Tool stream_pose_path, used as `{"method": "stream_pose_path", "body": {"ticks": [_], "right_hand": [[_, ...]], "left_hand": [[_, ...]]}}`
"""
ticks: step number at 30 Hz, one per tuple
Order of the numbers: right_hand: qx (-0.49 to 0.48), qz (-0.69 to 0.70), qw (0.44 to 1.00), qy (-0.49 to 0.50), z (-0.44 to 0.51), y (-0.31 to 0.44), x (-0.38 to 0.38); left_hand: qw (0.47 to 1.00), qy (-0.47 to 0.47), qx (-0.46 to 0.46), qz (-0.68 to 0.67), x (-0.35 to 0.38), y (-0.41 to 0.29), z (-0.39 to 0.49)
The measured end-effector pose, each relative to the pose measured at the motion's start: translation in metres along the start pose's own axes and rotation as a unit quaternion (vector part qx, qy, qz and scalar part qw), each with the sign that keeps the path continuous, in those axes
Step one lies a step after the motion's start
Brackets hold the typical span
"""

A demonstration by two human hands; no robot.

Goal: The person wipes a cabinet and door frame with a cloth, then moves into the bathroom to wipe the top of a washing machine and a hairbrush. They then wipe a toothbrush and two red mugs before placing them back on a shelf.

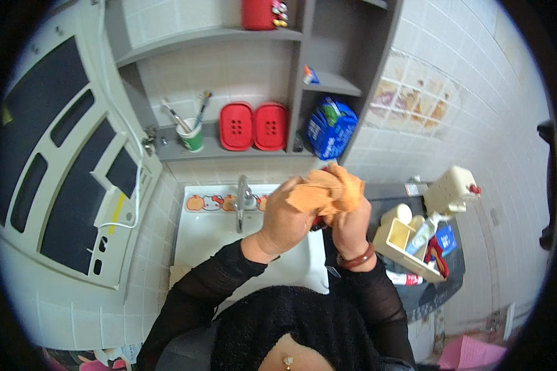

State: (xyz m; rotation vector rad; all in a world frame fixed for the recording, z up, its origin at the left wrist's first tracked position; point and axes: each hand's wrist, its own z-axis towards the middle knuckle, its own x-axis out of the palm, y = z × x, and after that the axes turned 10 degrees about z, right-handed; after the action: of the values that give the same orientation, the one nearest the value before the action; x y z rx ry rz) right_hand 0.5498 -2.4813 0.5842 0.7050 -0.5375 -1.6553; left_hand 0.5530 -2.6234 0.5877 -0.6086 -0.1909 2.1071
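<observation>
An orange cloth (325, 188) is bunched between my two hands, above the right side of a white sink (213, 259). My left hand (285, 220) grips it from the left, and my right hand (352, 227), with a reddish-brown bangle at the wrist, grips it from the right. Small parts of something dark red show above and below the cloth; what it is cannot be told. A chrome faucet (242, 204) stands to the left of my hands. The fingertips are mostly hidden by the cloth.
On the dark counter at right are a cream organizer (408, 259), a toothpaste tube (404, 278) and a cream dispenser (450, 190). The grey shelf (209, 143) holds a green-and-white cup (191, 137) with toothbrushes, red soap dishes (236, 126) and a blue package (332, 130). An open cabinet door (69, 167) is at left.
</observation>
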Motion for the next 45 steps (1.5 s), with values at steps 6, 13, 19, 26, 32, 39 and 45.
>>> {"method": "stream_pose_path", "body": {"ticks": [6, 13, 19, 26, 32, 39, 45], "right_hand": [[0.117, 0.311, 0.922, -0.199, 0.021, -0.018, -0.032], [0.144, 0.306, 0.936, -0.095, 0.041, -0.015, -0.034], [0.110, 0.062, 0.966, 0.224, 0.096, 0.019, 0.004], [0.138, 0.508, 0.839, 0.137, 0.208, 0.063, 0.078], [-0.269, 0.206, 0.937, 0.086, 0.291, 0.108, 0.159], [-0.265, -0.389, 0.877, 0.100, 0.276, 0.037, 0.237], [-0.274, -0.481, 0.794, 0.252, 0.308, 0.033, 0.258]], "left_hand": [[0.989, 0.039, 0.127, 0.071, -0.036, 0.017, 0.017], [0.999, -0.028, -0.034, -0.003, -0.065, 0.027, 0.011], [0.993, -0.044, -0.102, 0.027, -0.092, 0.028, -0.025], [0.972, -0.089, -0.211, 0.058, -0.136, 0.032, -0.063], [0.970, -0.084, -0.211, 0.087, -0.152, 0.040, -0.084], [0.965, -0.102, -0.222, 0.091, -0.166, 0.052, -0.103], [0.961, -0.086, -0.238, 0.112, -0.180, 0.062, -0.111]]}}
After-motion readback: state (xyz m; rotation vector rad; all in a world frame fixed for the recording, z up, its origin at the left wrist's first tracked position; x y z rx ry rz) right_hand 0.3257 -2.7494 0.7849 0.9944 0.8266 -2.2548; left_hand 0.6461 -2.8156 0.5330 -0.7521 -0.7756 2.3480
